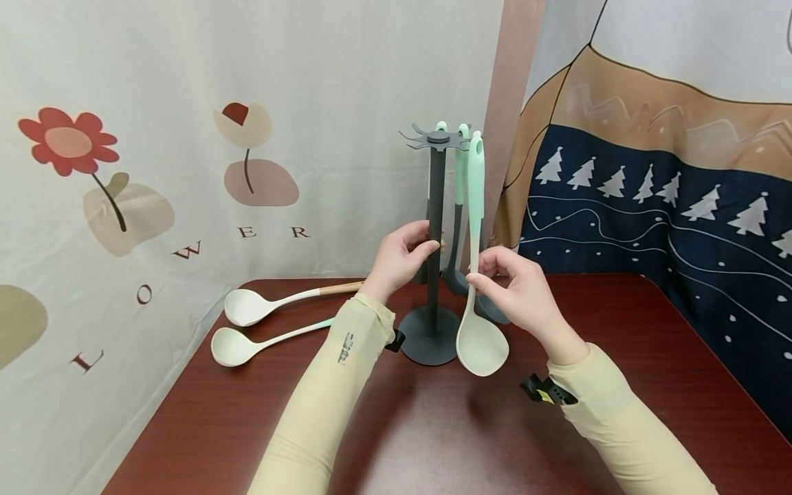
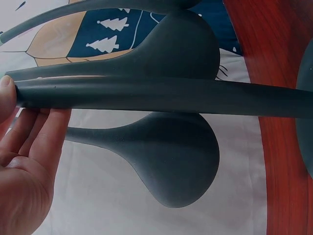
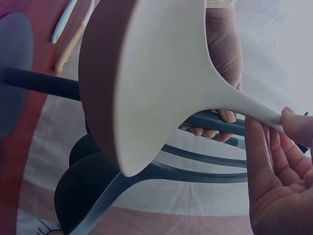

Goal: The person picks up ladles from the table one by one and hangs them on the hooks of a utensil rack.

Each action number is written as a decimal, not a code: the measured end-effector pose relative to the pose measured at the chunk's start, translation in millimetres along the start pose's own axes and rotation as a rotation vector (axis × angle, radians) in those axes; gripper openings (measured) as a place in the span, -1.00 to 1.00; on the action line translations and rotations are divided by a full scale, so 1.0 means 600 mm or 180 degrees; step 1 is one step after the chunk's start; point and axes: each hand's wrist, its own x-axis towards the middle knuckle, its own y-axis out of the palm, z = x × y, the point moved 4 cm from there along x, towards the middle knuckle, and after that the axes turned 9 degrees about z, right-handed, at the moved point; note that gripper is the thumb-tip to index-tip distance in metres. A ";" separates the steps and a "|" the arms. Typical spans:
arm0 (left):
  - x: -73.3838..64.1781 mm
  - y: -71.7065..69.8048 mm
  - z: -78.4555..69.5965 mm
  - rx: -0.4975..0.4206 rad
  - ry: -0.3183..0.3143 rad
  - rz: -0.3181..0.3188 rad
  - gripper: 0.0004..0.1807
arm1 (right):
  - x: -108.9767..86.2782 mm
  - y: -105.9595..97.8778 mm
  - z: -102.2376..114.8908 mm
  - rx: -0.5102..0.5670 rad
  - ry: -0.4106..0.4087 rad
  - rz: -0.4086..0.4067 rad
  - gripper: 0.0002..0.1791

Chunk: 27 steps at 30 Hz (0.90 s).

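Note:
My left hand (image 1: 399,258) holds the dark grey post (image 1: 436,185) of a utensil stand partway up, thumb in front. In my right hand (image 1: 522,292), thumb and fingers pinch the slim neck of a large cream spoon (image 1: 482,347) with a mint-green handle (image 1: 476,172). The spoon is upright, bowl down, its handle top level with the stand's hooked crown (image 1: 438,137). Behind the post hang several dark grey utensils with mint-green tops; the left wrist view shows rounded heads, one a dark spoon (image 2: 176,156). The stand's round base (image 1: 427,350) rests on the table.
Two pale ladles lie on the red-brown table (image 1: 204,426) at the left: one with a wooden-coloured handle (image 1: 247,307), one with a mint-green handle (image 1: 232,347). Printed curtains (image 1: 346,82) hang close behind the table's back edge and along its right side.

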 end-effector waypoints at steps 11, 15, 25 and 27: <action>0.001 0.000 0.000 -0.0031 0.0034 0.0000 -0.75 | 0.004 0.006 0.001 0.0123 -0.0002 0.0018 -0.85; 0.001 -0.001 0.000 -0.0008 0.0042 0.0003 -0.75 | 0.006 0.010 0.002 0.0161 -0.0027 0.0021 -0.85; 0.000 -0.001 -0.001 0.0094 0.0046 -0.0010 -0.74 | 0.010 0.017 -0.004 0.0224 0.0146 0.0121 -0.86; 0.000 -0.001 0.000 0.0103 0.0045 -0.0012 -0.74 | 0.010 0.017 -0.003 0.0226 0.0172 0.0153 -0.86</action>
